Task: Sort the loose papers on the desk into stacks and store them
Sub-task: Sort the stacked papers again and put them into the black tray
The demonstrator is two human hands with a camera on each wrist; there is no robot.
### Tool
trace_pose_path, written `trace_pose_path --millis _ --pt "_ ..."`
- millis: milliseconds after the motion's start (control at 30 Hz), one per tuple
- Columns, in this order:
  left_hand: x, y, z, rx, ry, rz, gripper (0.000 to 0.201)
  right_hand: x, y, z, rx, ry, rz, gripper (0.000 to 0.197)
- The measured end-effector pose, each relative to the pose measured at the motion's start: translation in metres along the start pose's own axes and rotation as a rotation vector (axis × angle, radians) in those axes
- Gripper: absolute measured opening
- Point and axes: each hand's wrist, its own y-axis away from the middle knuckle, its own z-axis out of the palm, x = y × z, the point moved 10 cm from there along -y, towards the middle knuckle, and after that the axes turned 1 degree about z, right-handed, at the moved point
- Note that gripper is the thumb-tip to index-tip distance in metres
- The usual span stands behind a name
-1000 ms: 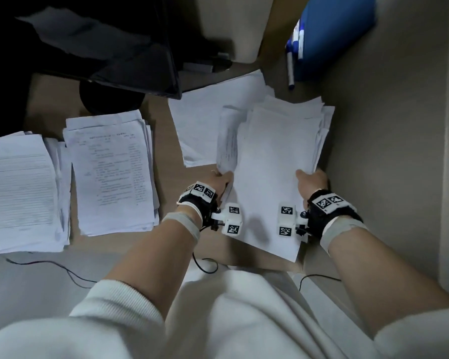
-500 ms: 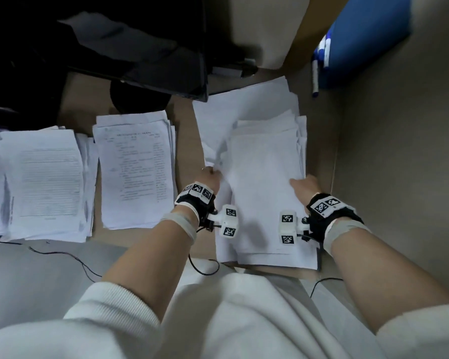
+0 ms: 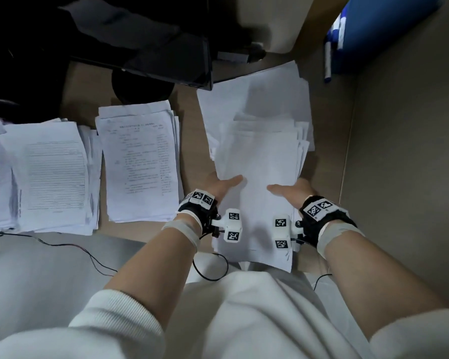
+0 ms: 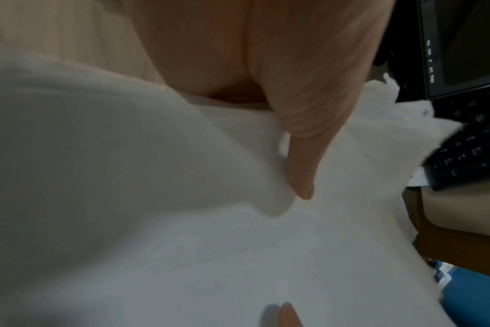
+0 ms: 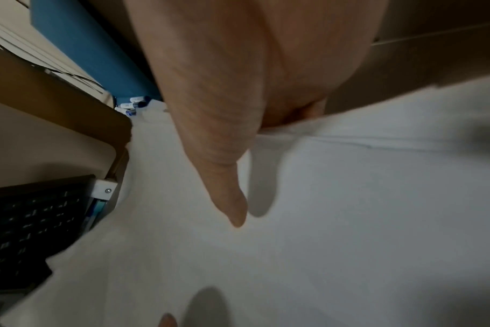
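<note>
A thick bundle of white papers (image 3: 259, 156) lies lengthwise on the desk in front of me, its edges uneven at the far end. My left hand (image 3: 222, 183) grips its left edge and my right hand (image 3: 292, 190) its right edge. Each thumb lies flat on the top sheet; the other fingers are hidden under the bundle. In the wrist views the left thumb (image 4: 299, 166) and right thumb (image 5: 227, 188) press on the blank paper (image 4: 238, 243). More loose white sheets (image 3: 257, 99) lie beneath, farther back. Two printed stacks (image 3: 140, 161) (image 3: 49, 174) sit to the left.
A dark monitor (image 3: 166, 60) on a round base (image 3: 143, 86) stands at the back left. At the back right, a blue folder (image 3: 373, 29) and a pen (image 3: 327, 63) lean against a grey partition wall (image 3: 399, 177) that closes the right side. A thin cable (image 3: 88, 255) runs along the desk's front.
The bundle was tilted to the right and now lies straight. Both thumbs have slid inward onto the top sheet.
</note>
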Motion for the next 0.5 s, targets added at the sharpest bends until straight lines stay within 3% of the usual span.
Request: trace_pose_path --millis 67,100,167,200,367,500 --pt "-0.016 -0.009 -0.003 -0.002 -0.05 -0.044 0.097 0.0 0.005 0.001 -0.041 -0.04 -0.008 0.045" --pt "-0.034 -0.026 -0.007 0.008 -0.068 -0.057 0.108 -0.001 0.009 0.001 -0.049 -0.059 -0.015 0.042" --pt "-0.041 -0.036 -0.015 0.055 -0.084 -0.053 0.117 -0.007 0.011 0.005 -0.068 -0.115 -0.04 0.038" --pt "-0.02 -0.016 -0.017 0.087 -0.098 -0.031 0.117 -0.01 0.011 0.006 -0.066 -0.141 -0.047 0.036" --pt "0.063 0.017 -0.014 0.067 -0.152 0.159 0.063 -0.031 0.005 -0.011 0.106 -0.247 -0.063 0.036" --pt "0.099 0.007 -0.013 0.085 -0.089 0.211 0.046 -0.026 -0.01 -0.031 0.187 -0.288 0.018 0.059"
